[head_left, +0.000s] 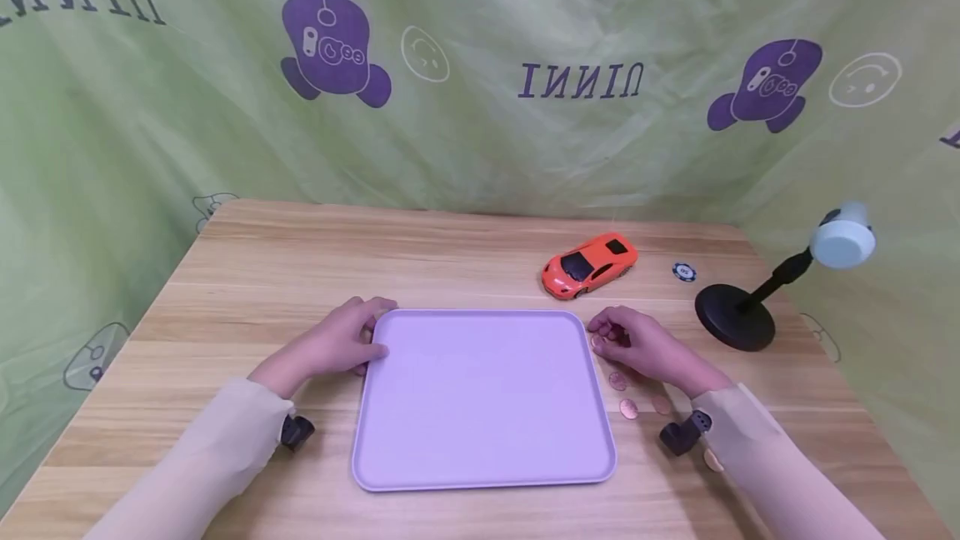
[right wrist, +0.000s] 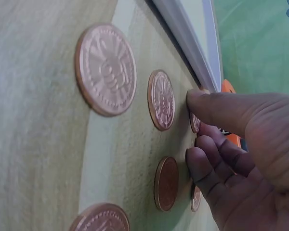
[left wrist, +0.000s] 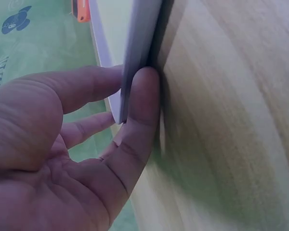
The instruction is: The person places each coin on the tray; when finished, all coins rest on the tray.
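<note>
A shallow lilac tray point(head_left: 483, 398) lies on the table between the two hands. My left hand point(head_left: 341, 340) grips its left edge near the far corner; in the left wrist view the thumb point(left wrist: 94, 86) is on the rim and a finger point(left wrist: 143, 98) is underneath. Just off the tray's right edge, my right hand point(head_left: 633, 342) pinches a copper-coloured coin point(right wrist: 195, 121) between thumb and curled index finger. It sits low at the tabletop, partly hidden by the thumb. Several similar coins point(right wrist: 106, 70) lie flat nearby, one partly behind the right fingers.
An orange toy car point(head_left: 590, 266) stands beyond the tray's far right corner. To its right are a blue-and-white poker chip point(head_left: 684, 272) and a small lamp with a black base point(head_left: 735, 317). A printed green cloth point(head_left: 465, 148) hangs behind the wooden table point(head_left: 300, 248).
</note>
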Action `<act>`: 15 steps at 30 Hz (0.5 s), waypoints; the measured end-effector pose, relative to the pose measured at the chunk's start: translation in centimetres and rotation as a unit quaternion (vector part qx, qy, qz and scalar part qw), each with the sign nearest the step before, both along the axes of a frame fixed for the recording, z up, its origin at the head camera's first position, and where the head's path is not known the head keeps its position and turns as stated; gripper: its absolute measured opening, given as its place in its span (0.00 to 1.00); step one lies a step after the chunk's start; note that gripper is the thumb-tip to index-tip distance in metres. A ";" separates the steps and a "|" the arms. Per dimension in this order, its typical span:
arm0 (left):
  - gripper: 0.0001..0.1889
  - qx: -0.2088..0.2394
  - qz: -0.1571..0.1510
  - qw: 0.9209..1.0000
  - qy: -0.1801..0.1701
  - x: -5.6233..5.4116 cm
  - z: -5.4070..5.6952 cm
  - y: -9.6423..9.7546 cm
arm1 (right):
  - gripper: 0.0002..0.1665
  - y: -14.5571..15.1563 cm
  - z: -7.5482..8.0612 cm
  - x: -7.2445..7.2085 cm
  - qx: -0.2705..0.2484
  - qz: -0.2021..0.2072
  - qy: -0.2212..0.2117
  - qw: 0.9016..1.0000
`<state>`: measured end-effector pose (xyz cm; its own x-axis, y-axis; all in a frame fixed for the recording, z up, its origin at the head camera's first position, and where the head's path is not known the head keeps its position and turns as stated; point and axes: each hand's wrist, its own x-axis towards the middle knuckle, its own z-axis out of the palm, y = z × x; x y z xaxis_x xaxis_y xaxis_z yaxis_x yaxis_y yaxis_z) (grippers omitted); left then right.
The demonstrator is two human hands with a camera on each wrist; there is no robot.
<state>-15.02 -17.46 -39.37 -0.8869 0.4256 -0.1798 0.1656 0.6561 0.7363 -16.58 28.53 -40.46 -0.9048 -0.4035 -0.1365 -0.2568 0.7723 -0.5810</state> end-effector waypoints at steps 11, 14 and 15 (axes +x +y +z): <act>0.36 0.009 0.013 1.000 0.004 0.3 -0.2 0.0 | 0.12 -0.3 0.2 0.1 0.002 -0.020 -0.031 0.999; 0.34 0.009 0.016 1.000 0.007 0.4 -0.3 0.0 | 0.11 -0.3 0.2 0.1 0.007 -0.023 -0.019 1.000; 0.34 0.009 0.016 1.000 0.007 0.4 -0.3 0.0 | 0.10 -0.2 0.2 0.2 0.009 -0.025 -0.014 1.000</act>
<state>-14.59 -17.41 -39.71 -0.9027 0.3999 -0.1589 0.1554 0.6473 0.7462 -16.43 28.28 -40.28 -0.9194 -0.3550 -0.1694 -0.2008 0.7939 -0.5740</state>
